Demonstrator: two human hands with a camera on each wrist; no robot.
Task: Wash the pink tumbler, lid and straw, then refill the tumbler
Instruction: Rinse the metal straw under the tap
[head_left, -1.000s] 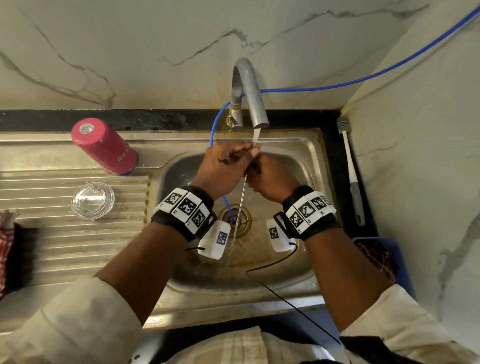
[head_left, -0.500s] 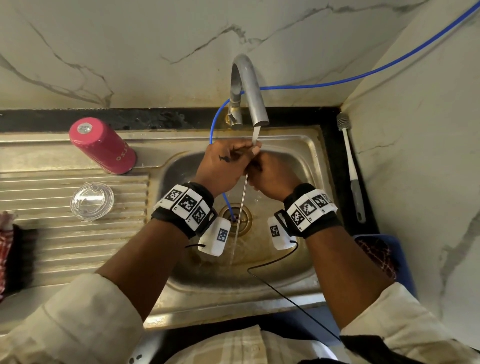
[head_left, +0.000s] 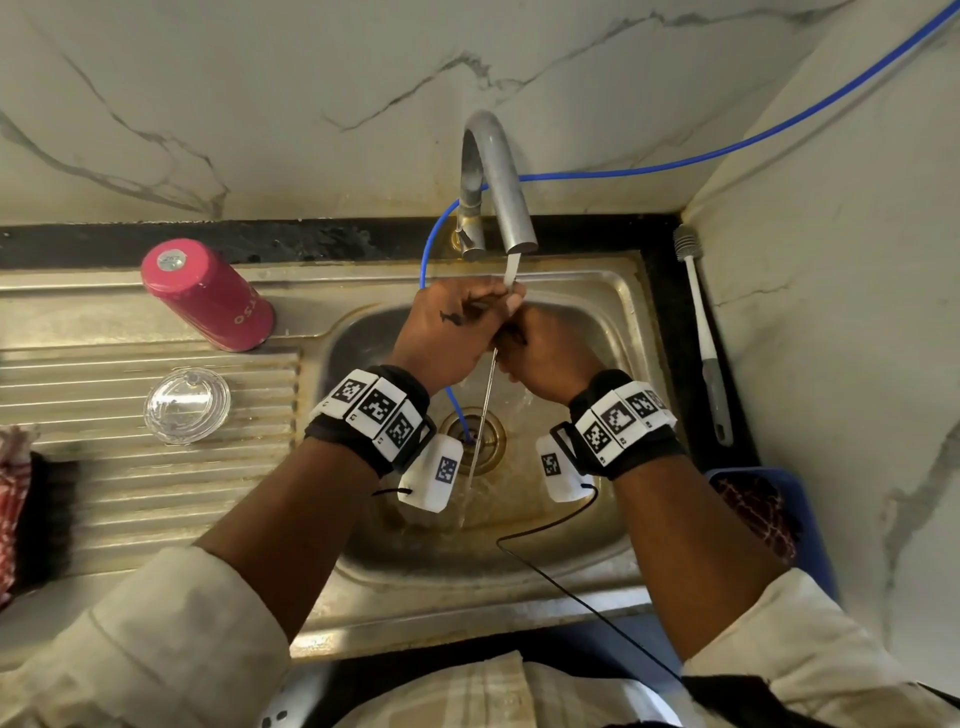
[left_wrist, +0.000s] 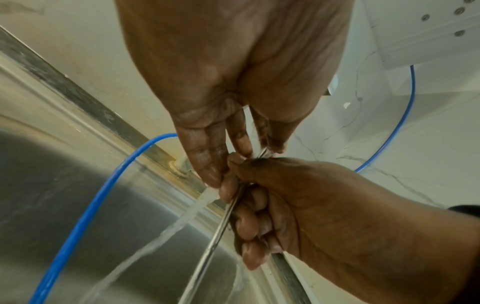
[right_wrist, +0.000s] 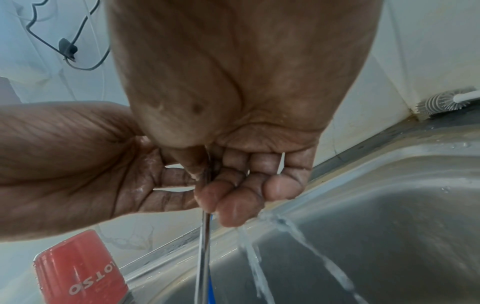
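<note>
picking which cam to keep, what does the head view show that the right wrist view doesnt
Only the head view shows the clear lid on the ribbed drainboard, the tap, the drain and the wrist bands.

Only the right wrist view shows the right hand's fingers curled round the straw from below, and water splitting off them.

Both show the left hand, right hand, the metal straw, the upturned pink tumbler and the brush.
</note>
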